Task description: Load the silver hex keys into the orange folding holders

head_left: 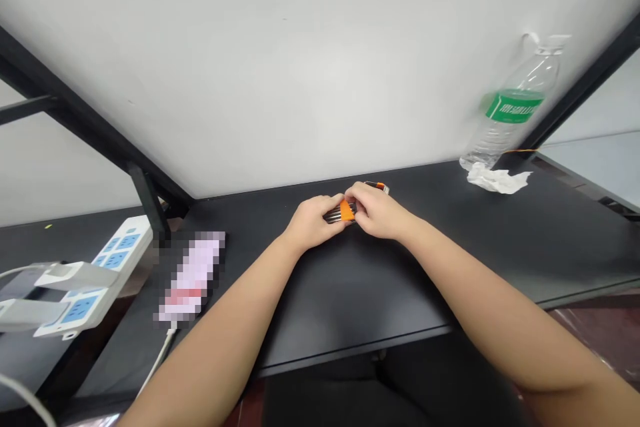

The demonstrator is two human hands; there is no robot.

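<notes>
Near the back edge of the black table [350, 300], both hands meet around a small bundle of metal rods in an orange holder [347, 211]. My left hand [314, 221] grips the bundle's left side, its thumb on top by the orange part. My right hand [376, 209] is closed on the right side, fingers bent over the holder. Beyond the right fingers a short dark and orange end with a metal tip [383, 187] sticks out; whether it belongs to the same bundle is hidden by the hand.
At the back right stand a clear bottle with a green label [515, 107] and a crumpled tissue [497, 179]. On the left lie a blurred-out phone [193, 277] with a white cable and a white power strip [113, 267] with plugged-in chargers. A white wall rises behind.
</notes>
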